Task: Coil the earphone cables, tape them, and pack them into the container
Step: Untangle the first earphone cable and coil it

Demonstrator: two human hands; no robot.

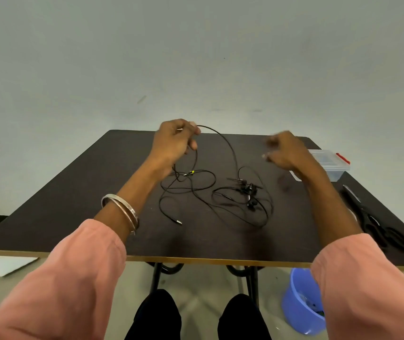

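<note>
Black earphone cables [197, 190] lie tangled in the middle of the dark table [73, 192], with earbuds [248, 190] bunched to the right and a jack plug [179, 222] near the front. My left hand [175, 142] is raised above the far side of the table, shut on one strand of cable that arcs from its fingers down to the earbuds. My right hand [285, 152] hovers to the right, blurred, fingers apart and holding nothing. A clear plastic container [331, 165] with a red latch stands at the far right, partly hidden by my right wrist.
Black scissors [377, 224] lie along the table's right edge. A blue bucket [299, 303] stands on the floor under the front right corner. A white sheet [11, 263] lies on the floor at the left. A grey wall rises behind the table.
</note>
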